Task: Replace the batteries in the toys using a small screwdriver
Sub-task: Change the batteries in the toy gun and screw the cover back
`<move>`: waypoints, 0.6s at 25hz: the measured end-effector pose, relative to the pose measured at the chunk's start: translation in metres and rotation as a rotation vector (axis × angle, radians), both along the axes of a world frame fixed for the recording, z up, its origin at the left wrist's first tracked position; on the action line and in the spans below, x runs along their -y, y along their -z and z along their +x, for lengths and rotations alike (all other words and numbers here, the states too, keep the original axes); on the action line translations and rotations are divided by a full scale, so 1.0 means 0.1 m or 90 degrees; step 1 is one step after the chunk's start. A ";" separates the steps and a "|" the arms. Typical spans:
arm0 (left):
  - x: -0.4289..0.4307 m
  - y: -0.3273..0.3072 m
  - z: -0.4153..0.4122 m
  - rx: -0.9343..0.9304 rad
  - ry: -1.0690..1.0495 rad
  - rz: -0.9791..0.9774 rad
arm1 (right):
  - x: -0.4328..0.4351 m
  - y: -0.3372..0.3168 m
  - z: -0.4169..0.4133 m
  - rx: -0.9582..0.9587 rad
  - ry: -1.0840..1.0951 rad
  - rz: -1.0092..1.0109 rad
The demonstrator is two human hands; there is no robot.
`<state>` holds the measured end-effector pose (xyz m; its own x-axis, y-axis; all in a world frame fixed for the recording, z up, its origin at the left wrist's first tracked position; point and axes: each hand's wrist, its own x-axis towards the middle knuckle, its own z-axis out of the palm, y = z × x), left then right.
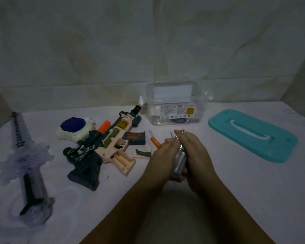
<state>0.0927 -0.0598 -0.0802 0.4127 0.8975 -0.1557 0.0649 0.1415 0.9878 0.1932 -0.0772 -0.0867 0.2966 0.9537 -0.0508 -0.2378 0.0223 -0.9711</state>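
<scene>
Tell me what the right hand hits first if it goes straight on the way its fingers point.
Probably the clear plastic box. The right hand, holding silver batteries with the left hand, points away and slightly left; only bare table seems to lie between, though depth is unclear.

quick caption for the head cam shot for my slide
Left hand and right hand hold silver cylinders, likely batteries, beside a toy gun with its battery bay open

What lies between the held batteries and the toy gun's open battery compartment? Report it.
Only the loose cover piece lies on the table between the silver batteries, gripped by left hand and right hand, and the toy gun's open compartment; it lies flat.
</scene>
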 end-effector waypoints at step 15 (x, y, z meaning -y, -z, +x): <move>-0.08 0.01 -0.03 0.187 0.057 -0.380 | 0.01 -0.08 -0.04 0.071 0.058 0.023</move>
